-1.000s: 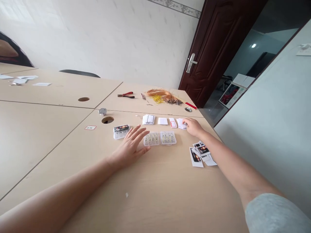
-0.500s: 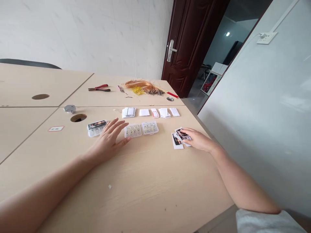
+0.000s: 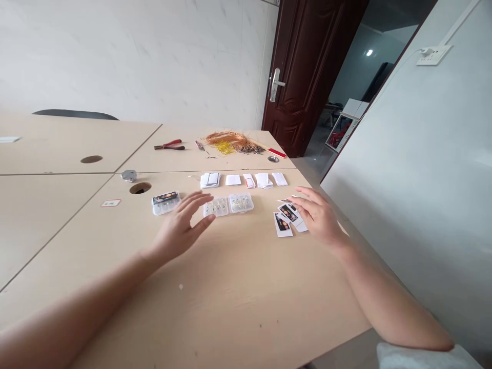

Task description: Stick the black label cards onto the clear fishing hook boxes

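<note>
My left hand [image 3: 188, 220] hovers over the table with its fingers apart and nothing in it. Just left of it sits a clear plastic box [image 3: 165, 206] with a dark printed card on top. To its right stand an open clear case, its near half [image 3: 215, 206] partly behind my fingers and its other half [image 3: 241, 202] in full view, both holding small metal and yellowish pieces. My right hand [image 3: 317, 212] pinches a thin card [image 3: 285, 200], seen nearly edge-on. Below it lie several printed cards [image 3: 283, 225] with dark pictures and white borders.
Behind the boxes runs a row of white paper stacks [image 3: 232, 180]. Farther back lie red-handled pliers [image 3: 169, 145], a bundle of copper-coloured wires [image 3: 230, 139] and yellow strands [image 3: 224, 148]. A tape roll [image 3: 128, 176] rests beside a cable hole [image 3: 140, 188]; a red-edged label [image 3: 110, 203] lies left.
My right hand has lifted off the card pile with a card between its fingers. The left hand stays over the boxes, fingers spread. The whole view has shifted slightly.
</note>
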Demonstrator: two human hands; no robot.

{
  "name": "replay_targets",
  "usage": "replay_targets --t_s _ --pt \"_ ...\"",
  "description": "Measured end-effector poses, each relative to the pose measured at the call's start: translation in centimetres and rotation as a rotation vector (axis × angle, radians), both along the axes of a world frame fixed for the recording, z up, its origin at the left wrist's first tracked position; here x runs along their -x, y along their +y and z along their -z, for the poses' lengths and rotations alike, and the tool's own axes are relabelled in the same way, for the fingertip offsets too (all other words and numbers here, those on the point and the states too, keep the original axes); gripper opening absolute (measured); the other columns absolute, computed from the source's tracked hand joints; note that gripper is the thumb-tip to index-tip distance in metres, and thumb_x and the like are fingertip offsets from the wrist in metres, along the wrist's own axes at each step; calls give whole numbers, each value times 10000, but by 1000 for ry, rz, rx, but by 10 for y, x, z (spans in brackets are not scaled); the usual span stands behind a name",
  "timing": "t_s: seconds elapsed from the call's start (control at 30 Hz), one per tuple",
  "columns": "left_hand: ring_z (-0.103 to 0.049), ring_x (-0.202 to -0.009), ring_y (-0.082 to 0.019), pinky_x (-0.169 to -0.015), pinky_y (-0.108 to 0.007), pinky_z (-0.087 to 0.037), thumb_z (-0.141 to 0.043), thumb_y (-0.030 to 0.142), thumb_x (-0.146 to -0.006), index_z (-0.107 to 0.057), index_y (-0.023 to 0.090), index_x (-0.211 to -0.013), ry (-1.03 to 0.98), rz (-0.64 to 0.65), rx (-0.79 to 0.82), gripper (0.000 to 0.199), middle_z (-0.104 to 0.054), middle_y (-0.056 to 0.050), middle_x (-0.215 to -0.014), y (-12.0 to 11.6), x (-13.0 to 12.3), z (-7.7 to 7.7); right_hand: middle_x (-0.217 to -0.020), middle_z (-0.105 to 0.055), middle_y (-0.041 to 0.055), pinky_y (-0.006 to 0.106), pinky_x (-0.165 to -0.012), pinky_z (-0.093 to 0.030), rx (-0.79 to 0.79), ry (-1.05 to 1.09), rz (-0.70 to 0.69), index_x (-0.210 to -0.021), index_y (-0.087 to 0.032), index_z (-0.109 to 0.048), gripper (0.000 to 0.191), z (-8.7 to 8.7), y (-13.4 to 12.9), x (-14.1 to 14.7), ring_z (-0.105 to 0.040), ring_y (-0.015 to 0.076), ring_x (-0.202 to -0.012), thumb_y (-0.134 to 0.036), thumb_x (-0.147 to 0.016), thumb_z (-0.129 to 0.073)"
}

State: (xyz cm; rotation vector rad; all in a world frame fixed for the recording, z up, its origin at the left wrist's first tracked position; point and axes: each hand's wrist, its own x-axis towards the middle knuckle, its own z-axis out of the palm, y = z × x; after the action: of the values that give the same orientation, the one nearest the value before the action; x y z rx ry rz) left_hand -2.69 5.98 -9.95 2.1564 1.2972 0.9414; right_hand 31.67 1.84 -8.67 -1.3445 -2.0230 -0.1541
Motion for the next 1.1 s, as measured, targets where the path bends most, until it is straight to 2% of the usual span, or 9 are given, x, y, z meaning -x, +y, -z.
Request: replay_targets --t_s 0.13,0.2,0.33,0.47,0.6,0.7,0.8,0.97,1.1 --pt "-742 -1032 -253 -857 -379 -641 -347 625 -1014 -667 246 -1211 -165 215 278 533 -767 -99 -1142 -44 -31 -30 -1125 -765 39 458 -953 -582 -320 -46 -217 -1141 -369 -752 292 -25 -27 36 -710 231 -1050 -181 -953 -632" --pt "-717 -1033 -243 -865 -365 -632 -543 572 -974 -686 218 -1185 -511 470 672 436 -736 -107 -1129 -60 -45 -47 -977 -781 -36 366 -918 -596 -437 -73 -318 -1124 -424 -740 389 -39 -37 50 -719 176 -924 -129 -870 -737" --pt "-638 -744 -108 -684 -208 -586 -797 233 -844 -713 265 -1047 -835 577 829 222 -666 6 -898 -73 -54 -78 -982 -756 27 360 -978 -568 -537 -197 -405 -1104 -267 -745 317 -66 -48 65 -677 199 -967 -103 -833 -722" --pt "-603 -663 -121 -623 -225 -562 -756 155 -830 -750 264 -1017 -774 453 644 217 -689 -6 -845 -73 -42 -93 -1251 -664 90 477 -1077 -512 -316 -23 -428 -1232 -256 -675 322 -85 -57 69 -617 270 -1168 -225 -928 -572" --pt "-691 -779 -196 -649 -274 -581 -661 219 -885 -760 296 -1144 -503 387 493 287 -779 -30 -950 -72 -30 -93 -1348 -623 59 444 -1083 -533 -90 177 -337 -1359 -350 -606 419 -89 -61 73 -597 278 -1250 -337 -945 -670" --pt "-729 -849 -230 -661 -286 -591 -648 259 -893 -746 307 -1199 -338 308 352 326 -801 -21 -1007 -72 -26 -87 -1276 -670 38 371 -927 -626 158 308 -355 -1381 -404 -573 480 -86 -58 77 -672 244 -1106 -416 -921 -711" --pt "-730 -869 -216 -679 -271 -587 -657 215 -892 -708 304 -1257 -288 266 280 379 -795 -25 -1005 -72 -25 -83 -1159 -726 2 269 -786 -654 291 406 -331 -1318 -436 -604 424 -82 -54 81 -733 175 -924 -319 -926 -713" --pt "-690 -835 -133 -727 -210 -577 -685 211 -944 -660 279 -1239 -596 338 449 304 -740 -2 -899 -66 -25 -81 -995 -787 -85 57 -673 -581 569 697 -427 -1148 -426 -685 393 -86 -46 84 -771 58 -818 -113 -910 -679" --pt "-652 -778 -60 -718 -132 -574 -713 173 -949 -703 289 -1156 -841 428 612 238 -711 45 -852 -59 -26 -79 -933 -791 -109 36 -705 -566 696 787 -500 -1109 -433 -704 382 -85 -41 84 -768 37 -827 -108 -912 -663"
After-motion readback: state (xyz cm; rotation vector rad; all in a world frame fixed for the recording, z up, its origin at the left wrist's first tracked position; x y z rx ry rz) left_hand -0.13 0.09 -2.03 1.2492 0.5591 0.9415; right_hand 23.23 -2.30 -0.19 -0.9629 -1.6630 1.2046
